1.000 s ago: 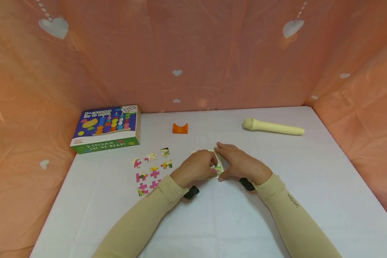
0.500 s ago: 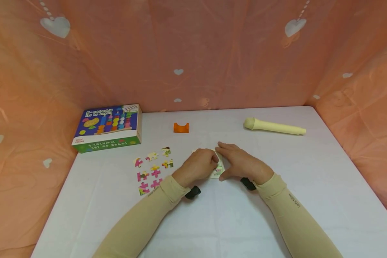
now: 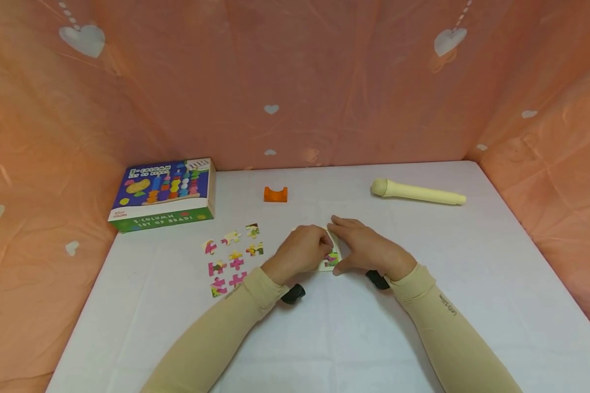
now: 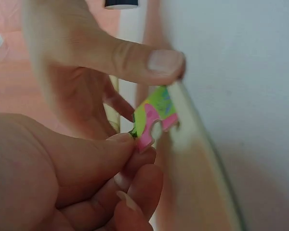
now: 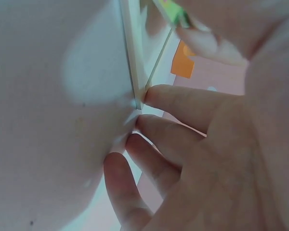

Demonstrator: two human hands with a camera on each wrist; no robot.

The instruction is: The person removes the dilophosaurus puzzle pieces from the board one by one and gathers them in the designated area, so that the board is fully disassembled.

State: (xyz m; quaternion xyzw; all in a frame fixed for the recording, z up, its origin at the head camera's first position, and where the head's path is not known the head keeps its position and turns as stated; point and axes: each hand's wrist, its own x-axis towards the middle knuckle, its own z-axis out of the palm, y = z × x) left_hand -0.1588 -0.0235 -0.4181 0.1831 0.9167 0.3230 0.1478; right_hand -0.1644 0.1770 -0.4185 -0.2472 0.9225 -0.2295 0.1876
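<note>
Between thumb and forefinger, my left hand (image 3: 302,248) pinches a pink-and-green jigsaw piece (image 4: 149,115), tilted above a shallow pale puzzle tray (image 3: 327,268). My right hand (image 3: 366,245) rests along the tray's right side, its thumb and fingers spread apart. In the right wrist view, the fingertips (image 5: 156,95) touch the tray's corner. The left hand hides most of the tray from the head view, so its contents cannot be seen there. Loose jigsaw pieces (image 3: 236,263), pink, yellow and green, lie in rough rows left of the left hand.
A boxed bead set (image 3: 162,194) stands at the back left. Behind the hands sits an orange notched block (image 3: 275,195). A pale yellow stick with a rounded end (image 3: 418,192) lies at the back right. Peach curtains enclose the white-covered table (image 3: 295,349).
The left fingers have shifted slightly over the tray, and the pink-and-green piece has changed its tilt in their pinch. The right hand stays at the tray's side.
</note>
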